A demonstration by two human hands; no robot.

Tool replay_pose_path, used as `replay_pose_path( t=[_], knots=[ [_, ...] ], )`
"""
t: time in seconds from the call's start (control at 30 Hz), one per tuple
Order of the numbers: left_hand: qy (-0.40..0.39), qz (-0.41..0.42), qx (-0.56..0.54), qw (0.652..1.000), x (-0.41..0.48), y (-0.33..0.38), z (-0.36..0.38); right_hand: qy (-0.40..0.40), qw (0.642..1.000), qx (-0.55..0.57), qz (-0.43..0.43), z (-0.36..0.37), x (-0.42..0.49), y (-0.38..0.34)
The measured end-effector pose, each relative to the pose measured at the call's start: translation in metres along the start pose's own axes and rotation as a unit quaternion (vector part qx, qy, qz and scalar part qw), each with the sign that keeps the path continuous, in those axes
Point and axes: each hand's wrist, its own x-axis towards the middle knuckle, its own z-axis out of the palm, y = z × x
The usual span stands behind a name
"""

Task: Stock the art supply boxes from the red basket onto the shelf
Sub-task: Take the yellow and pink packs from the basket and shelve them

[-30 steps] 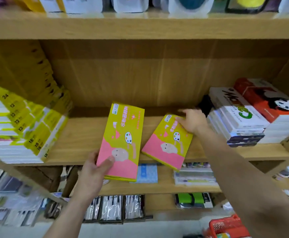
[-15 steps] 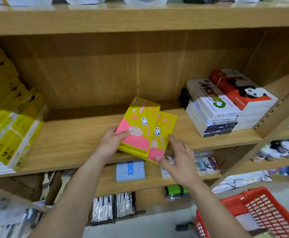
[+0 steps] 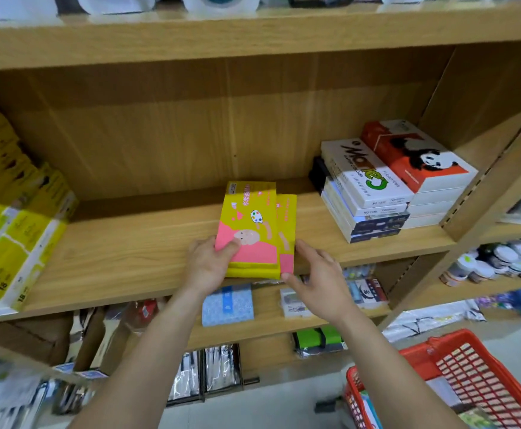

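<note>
- Two yellow-pink boxes [image 3: 248, 230] stacked offset at shelf [image 3: 135, 252] front edge; red basket [image 3: 469, 376] lower right
- left hand [image 3: 208, 264] grips top box's corner; right hand [image 3: 318, 283] open, fingertips beside lower box
- Advice: square edges together, then slide the pair rearward

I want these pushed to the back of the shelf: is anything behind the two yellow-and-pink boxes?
Nothing visible. The shelf board behind the yellow-and-pink boxes is bare up to the back panel; the white box stack sits off to the right.

Head view, close, angled down at wooden shelf [image 3: 129, 252]
</note>
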Motion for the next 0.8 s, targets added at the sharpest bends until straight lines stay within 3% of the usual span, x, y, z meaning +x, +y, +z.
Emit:
replay_pose_path(
  t=[0.2,0.33,0.43,0.53,0.7,0.8],
  knots=[
    [0.005,-0.004,0.136,0.991,0.0,0.015,0.034,0.07,0.996,0.051,0.013,-0.004,-0.026,0.006],
    [0.01,-0.013,0.142,0.99,0.001,0.039,0.064,0.075,0.996,0.029,0.038,-0.011,-0.029,0.011],
    [-0.067,0.042,0.131,0.988,0.002,0.053,0.076,0.054,0.995,0.007,0.081,-0.025,-0.01,0.02],
    [-0.127,0.123,0.192,0.965,0.005,0.054,0.076,0.062,0.992,-0.006,0.106,-0.037,0.007,0.028],
    [-0.051,0.107,0.245,0.962,0.018,0.054,0.093,0.134,0.984,0.043,0.108,-0.037,-0.024,0.039],
    [-0.007,0.126,0.259,0.958,0.026,0.057,0.101,0.133,0.979,0.06,0.144,-0.031,-0.052,0.064]
  ],
)
